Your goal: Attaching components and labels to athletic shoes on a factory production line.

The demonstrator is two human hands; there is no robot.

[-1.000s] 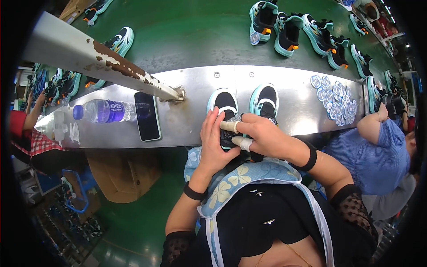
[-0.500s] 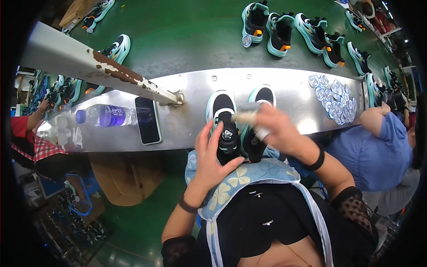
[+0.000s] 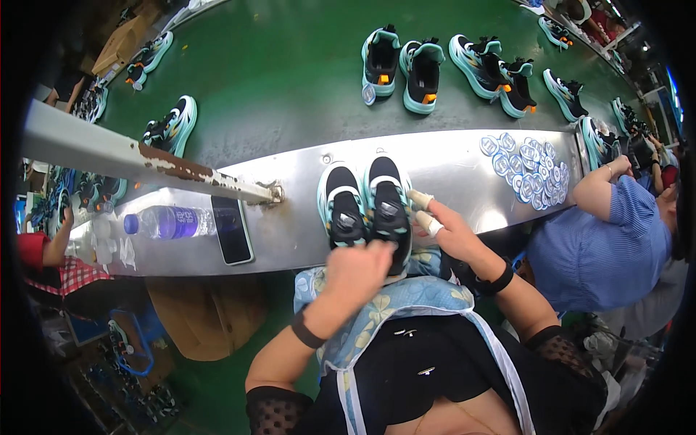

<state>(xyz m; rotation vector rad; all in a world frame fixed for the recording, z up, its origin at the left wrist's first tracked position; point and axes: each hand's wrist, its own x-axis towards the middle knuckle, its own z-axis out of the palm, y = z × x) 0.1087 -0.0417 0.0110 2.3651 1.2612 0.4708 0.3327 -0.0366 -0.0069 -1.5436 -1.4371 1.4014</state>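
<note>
A pair of black, white and mint sneakers stands side by side on the metal edge before me, toes pointing away. Over the collars of the left sneaker [image 3: 341, 192] and the right sneaker [image 3: 386, 188] my left hand [image 3: 357, 274] is curled closed, somewhat blurred. What its fingers hold, if anything, is hidden. My right hand [image 3: 451, 233] is at the outer side of the right sneaker, its fingers apart, the fingertips close against the upper. Pale wraps cover some of its fingertips.
Round blue-and-white tags [image 3: 533, 174] lie spread at the right. A phone [image 3: 232, 230] and a water bottle [image 3: 170, 222] lie left, near a rusty white post [image 3: 181, 170]. More sneakers [image 3: 420, 76] stand on the green surface beyond. A person in blue [image 3: 602, 243] sits at right.
My left hand has gone from spread beside the left sneaker to curled over the collars. My right hand has moved from above the sneakers to the right one's outer side. The sneakers now stand closer together.
</note>
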